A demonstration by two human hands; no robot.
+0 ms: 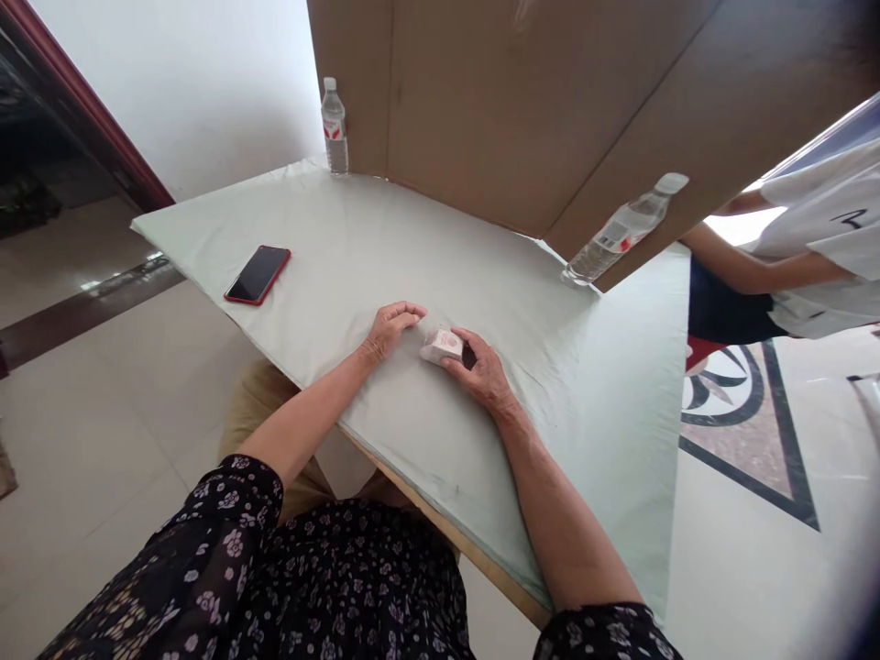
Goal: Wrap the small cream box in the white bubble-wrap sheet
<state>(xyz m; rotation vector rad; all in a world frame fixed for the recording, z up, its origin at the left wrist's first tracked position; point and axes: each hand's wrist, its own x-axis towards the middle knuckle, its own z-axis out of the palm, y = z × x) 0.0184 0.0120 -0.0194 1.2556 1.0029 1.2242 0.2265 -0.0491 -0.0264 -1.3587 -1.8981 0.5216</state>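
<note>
A small white box (448, 341) with a reddish print sits low over the cloth, with what looks like clear plastic wrap at its left end. My right hand (483, 368) grips its right side, thumb in front and fingers behind. Just left of the box, my left hand (394, 328) rests on the table, its fingers loosely bent towards the box and holding nothing. A small gap separates those fingertips from the wrap. The underside of the box is hidden.
A pale green cloth covers the table (330, 247). On the left lies a phone (258, 274) with a red edge. Two water bottles (335, 128) stand against a tall brown cardboard panel (474, 110). Beyond the right edge is another person (811, 229) in a white top.
</note>
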